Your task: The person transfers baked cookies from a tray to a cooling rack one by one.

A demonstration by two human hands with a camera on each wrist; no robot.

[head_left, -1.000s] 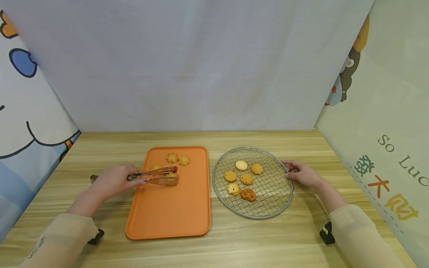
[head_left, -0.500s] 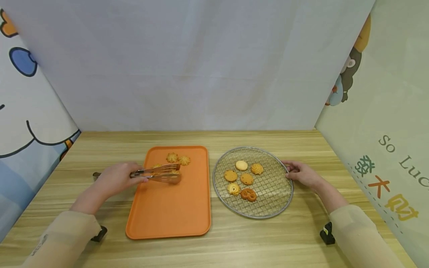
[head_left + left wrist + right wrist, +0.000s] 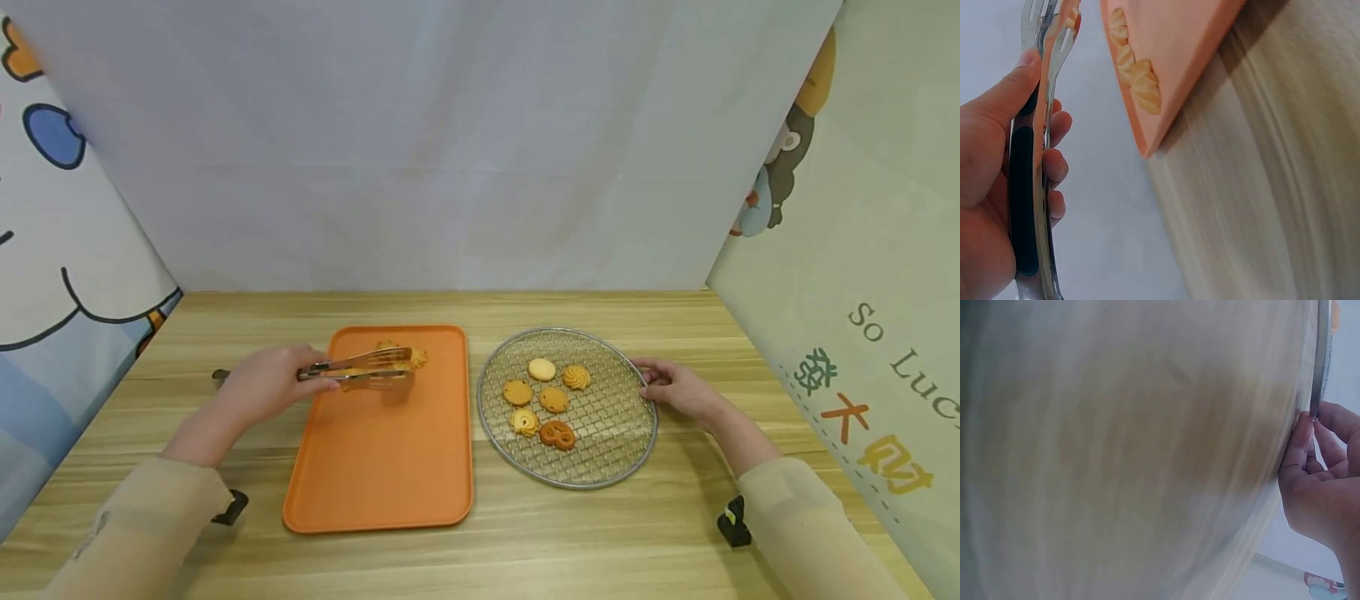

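Left hand (image 3: 258, 390) grips tongs (image 3: 360, 367) w/ maybe a cookie; right hand (image 3: 675, 388) pinches rack (image 3: 607, 454) rim.

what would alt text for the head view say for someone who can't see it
A person's left hand grips metal tongs over the far end of an orange tray, near some cookies there. The right hand holds the rim of a round wire rack with six cookies, on a wooden table.

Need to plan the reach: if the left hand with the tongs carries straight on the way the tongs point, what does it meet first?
Probably the flower-shaped cookie at the tongs' tips, near the orange tray's far edge; depth is unclear, and the left hand may pass above it.
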